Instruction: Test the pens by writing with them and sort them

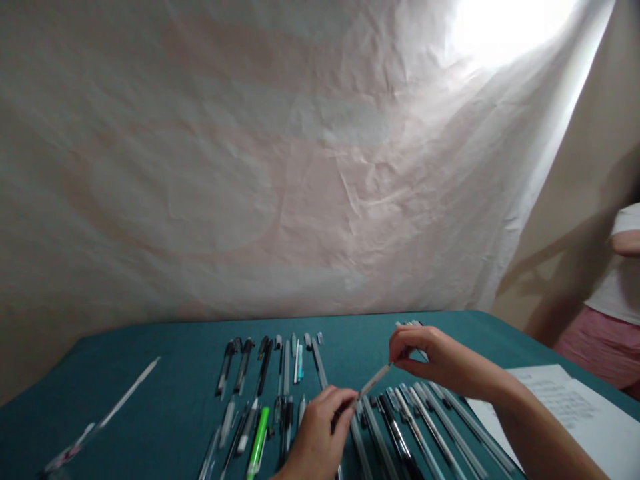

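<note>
Both my hands hold one slim clear pen (374,382) just above a teal table (165,380). My left hand (318,437) is closed around its lower end. My right hand (436,359) pinches its upper end between thumb and fingers. Under and around my hands lie several pens in rows, among them a bright green pen (258,441) to the left and dark pens (244,365) farther back. More clear pens (440,430) lie below my right wrist.
A long white pen (127,393) lies alone at the far left. White printed paper (565,407) sits at the table's right edge. A wrinkled white sheet (280,167) hangs behind. Another person in a white top (617,280) stands at the right.
</note>
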